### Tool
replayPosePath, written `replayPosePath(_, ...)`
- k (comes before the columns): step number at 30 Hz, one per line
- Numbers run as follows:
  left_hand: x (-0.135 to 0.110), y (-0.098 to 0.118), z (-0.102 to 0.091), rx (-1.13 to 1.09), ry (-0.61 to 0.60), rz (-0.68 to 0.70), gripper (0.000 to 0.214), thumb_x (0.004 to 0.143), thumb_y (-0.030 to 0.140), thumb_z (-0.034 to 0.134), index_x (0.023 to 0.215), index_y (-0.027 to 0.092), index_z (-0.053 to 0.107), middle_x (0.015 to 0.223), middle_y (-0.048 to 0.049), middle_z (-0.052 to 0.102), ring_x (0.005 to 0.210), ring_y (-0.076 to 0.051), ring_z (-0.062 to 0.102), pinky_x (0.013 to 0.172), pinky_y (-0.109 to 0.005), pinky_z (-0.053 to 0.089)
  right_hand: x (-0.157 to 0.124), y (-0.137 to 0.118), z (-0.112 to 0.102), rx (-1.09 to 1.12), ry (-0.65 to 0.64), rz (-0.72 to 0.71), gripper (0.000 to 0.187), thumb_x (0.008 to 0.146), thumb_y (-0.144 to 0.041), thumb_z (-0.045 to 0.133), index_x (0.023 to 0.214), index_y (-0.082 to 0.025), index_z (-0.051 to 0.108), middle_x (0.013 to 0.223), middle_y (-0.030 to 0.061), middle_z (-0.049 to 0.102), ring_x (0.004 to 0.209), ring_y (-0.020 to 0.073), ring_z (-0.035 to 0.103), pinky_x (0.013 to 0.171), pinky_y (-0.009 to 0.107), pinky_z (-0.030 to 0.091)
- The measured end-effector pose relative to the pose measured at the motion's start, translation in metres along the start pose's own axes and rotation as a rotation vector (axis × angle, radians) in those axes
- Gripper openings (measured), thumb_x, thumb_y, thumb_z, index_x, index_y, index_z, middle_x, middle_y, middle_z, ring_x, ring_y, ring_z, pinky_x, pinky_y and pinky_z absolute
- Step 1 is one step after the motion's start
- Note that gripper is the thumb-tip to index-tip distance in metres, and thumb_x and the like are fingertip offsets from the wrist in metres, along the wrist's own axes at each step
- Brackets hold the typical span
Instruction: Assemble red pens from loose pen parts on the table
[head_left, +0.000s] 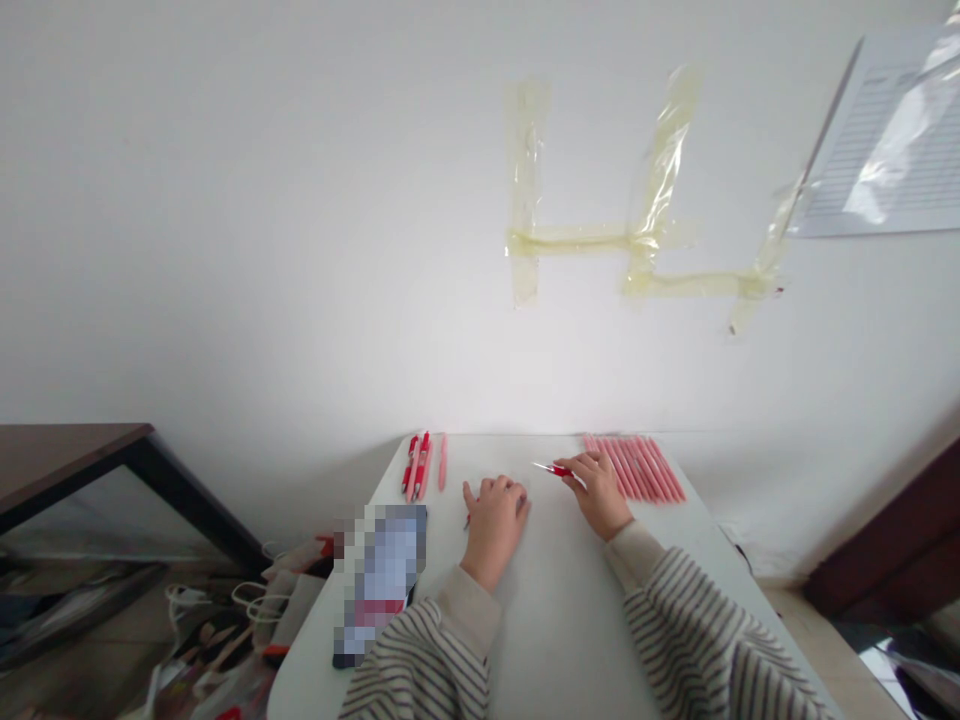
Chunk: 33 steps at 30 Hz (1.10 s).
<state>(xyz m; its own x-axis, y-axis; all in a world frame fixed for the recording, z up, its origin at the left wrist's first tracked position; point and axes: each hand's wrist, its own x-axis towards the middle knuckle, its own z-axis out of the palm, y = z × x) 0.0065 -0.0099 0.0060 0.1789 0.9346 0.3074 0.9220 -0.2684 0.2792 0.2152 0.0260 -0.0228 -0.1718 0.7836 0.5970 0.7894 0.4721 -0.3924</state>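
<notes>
Red pen (556, 468) is pinched in the fingertips of my right hand (600, 495), sitting just off the desk (555, 610) near its far edge. Its silvery pointed end sticks out to the left, toward the gap between my two hands. So the right one is closed on it, fingers bunched round the red bit.

My left hand (495, 520) is parked on the desk a little nearer to me and to the left, clear of the pen and not touching it. It's curled into a loose fist, knuckles up. There's a tiny reddish bit (466, 521) poking out at its left edge. Honestly I can't tell if I'm actually gripping it or if it's just lying under my hand.

Just to the right of my right hand, almost touching the fingers, is a row of pink barrels (643, 468) lined up side by side. Over on the far left corner there's a small bunch of red and pink pens (417, 466) with one lone pink barrel (442, 462) just beside them. They're well apart from the pen I'm holding. A dark flat thing (382, 580) lies left of my left sleeve, and it's blurred out.
</notes>
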Motion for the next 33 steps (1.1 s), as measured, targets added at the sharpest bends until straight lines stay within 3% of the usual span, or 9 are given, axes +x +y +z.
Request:
replayPosePath(11,-0.0006,0.0002,-0.0030,0.003,-0.033,-0.006,0.010,0.091,0.032,0.059,0.096,0.030,0.067,0.109,0.0012,0.067,0.111,-0.023,0.056,0.116,-0.070,0.020,-0.0011,-0.0010,-0.0007,0.050,0.061,0.046,0.015,0.090,-0.032,0.065,0.101,-0.024,0.069,0.100,0.0060,0.074,0.111,0.0287,0.056,0.100,0.048,0.042)
replayPosePath(20,-0.0003,0.0020,-0.0047,0.004,-0.040,-0.014,0.009,0.090,0.032,0.061,0.095,0.030,0.068,0.109,0.0004,0.067,0.111,-0.023,0.056,0.116,-0.070,0.020,-0.0008,-0.0035,-0.0022,0.035,0.034,0.117,0.022,0.089,-0.033,0.065,0.109,-0.023,0.069,0.102,0.0078,0.074,0.109,0.0283,0.058,0.100,0.048,0.042)
replayPosePath(28,0.0003,0.0016,-0.0040,0.003,-0.028,-0.012,0.009,0.090,0.032,0.060,0.095,0.030,0.068,0.108,0.0006,0.068,0.111,-0.023,0.057,0.116,-0.070,0.021,-0.0031,-0.0026,-0.0010,-0.043,-0.037,0.171,0.018,0.085,-0.026,0.067,0.103,-0.025,0.069,0.103,0.0064,0.075,0.115,0.0294,0.056,0.105,0.054,0.036)
replayPosePath(33,0.0001,0.0008,-0.0029,0.005,-0.022,-0.007,0.009,0.090,0.031,0.061,0.094,0.030,0.068,0.108,0.0013,0.068,0.111,-0.023,0.057,0.115,-0.071,0.022,-0.0019,0.0016,0.0025,0.005,-0.025,0.168,0.021,0.086,-0.027,0.067,0.106,-0.025,0.068,0.105,0.0073,0.074,0.116,0.0286,0.055,0.102,0.050,0.041)
